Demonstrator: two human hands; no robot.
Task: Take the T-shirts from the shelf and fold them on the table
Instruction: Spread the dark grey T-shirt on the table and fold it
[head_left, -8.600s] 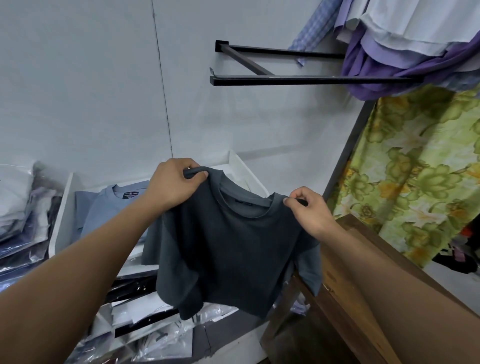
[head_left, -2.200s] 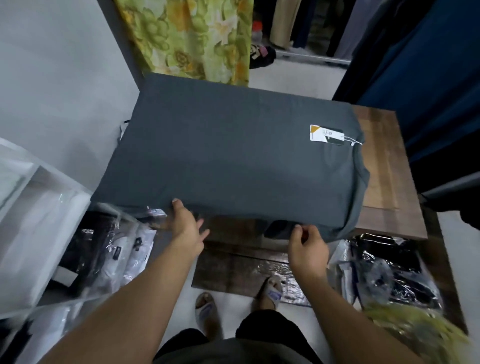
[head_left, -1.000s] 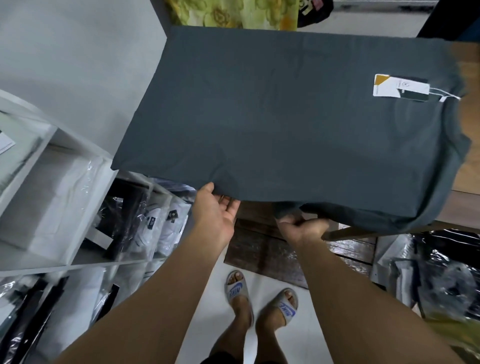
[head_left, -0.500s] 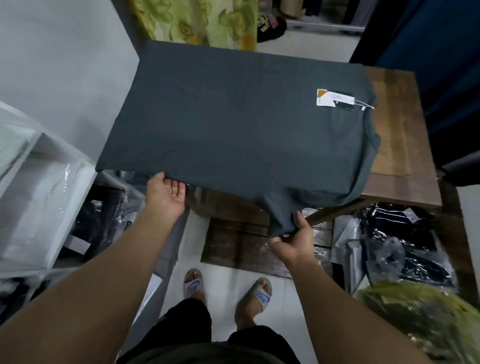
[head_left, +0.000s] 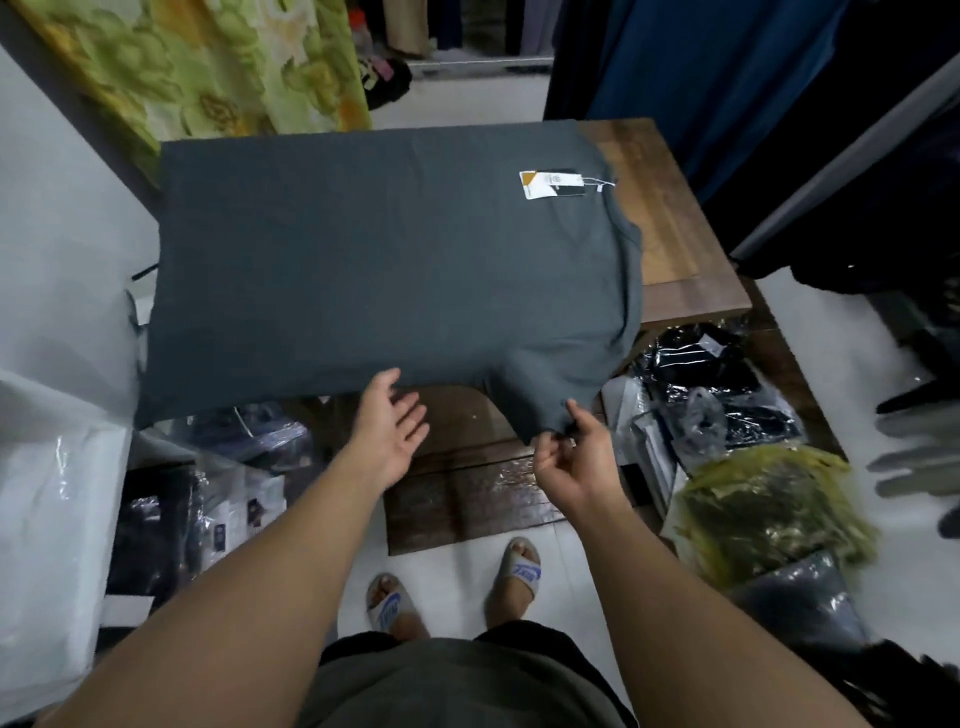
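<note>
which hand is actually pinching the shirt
The right hand: its fingers pinch the hanging sleeve of the grey T-shirt. The left hand is open, palm up, only at the near edge.

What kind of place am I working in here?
Probably a clothing shop's stockroom: the grey T-shirt on the table carries a hang tag, bagged garments lie on the floor, and clothes hang behind.
</note>
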